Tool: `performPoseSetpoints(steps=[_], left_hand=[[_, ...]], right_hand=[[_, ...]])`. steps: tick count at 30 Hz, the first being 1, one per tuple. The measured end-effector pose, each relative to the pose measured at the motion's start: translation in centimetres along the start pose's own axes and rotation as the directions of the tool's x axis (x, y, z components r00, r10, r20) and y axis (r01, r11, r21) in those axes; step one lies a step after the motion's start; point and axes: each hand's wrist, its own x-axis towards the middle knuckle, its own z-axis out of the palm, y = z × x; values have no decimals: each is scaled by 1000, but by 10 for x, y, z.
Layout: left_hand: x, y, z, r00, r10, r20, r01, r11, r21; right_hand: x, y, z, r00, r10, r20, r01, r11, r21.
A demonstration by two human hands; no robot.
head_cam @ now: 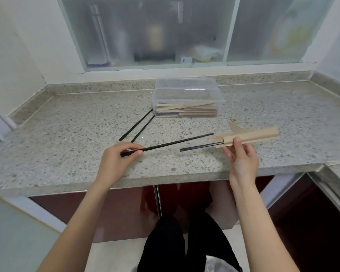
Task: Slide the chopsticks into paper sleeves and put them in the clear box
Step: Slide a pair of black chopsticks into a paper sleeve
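Speckled granite surface (67, 134) runs below a frosted sliding window (149, 30), and toward twelve o'clock on it stands the clear plastic box (187, 99), already holding a layer of sleeved pairs. The right hand (241, 158) holds a tan paper sleeve (249, 136) just above the surface, thumb pressed on its open end and the other fingers underneath; one black chopstick (200, 146) is part-way inside, its free end trailing toward nine o'clock. The left hand (116, 160) pinches the thick end of a second long black chopstick (177, 143) between thumb and forefinger, its tip pointing toward three o'clock and stopping just short of the sleeve mouth. Both forearms reach forward over the surface edge, wrists low, palms turned inward. Two more black chopsticks (137, 126) lie loose at about ten o'clock from the hands, and another tan sleeve (235, 127) lies behind the held one. The likely trouble is the tip catching the paper lip and creasing or tearing it, since the mouth looks narrow and already half filled; pushing could also drive the first stick out the far end, or tilt the sleeve so it slips from the thumb.
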Motion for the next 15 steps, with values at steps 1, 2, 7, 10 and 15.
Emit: performPoseSetpoints(steps=[1,2,7,10,15], left_hand=[[0,-1,-1,1000,-14,-15,14,999,-33],[-1,-1,-1,999,-30,-21,28,997,-65],[0,2,2,999,15,29,-14,999,-34],[0,5,5,999,7,34,-6,1000,-26],[2,12,13,997,-21,78,26,998,-58]], right_hand=[[1,0,-2,1000,2,-3,-2,1000,1],[2,1,-3,1000,4,-4,-4,1000,-2],[1,0,-3,1000,11,12,-11,1000,-10],[1,-1,-3,999,12,38,-11,1000,-4],[-4,0,0,994,28,104,-22,998,-63]])
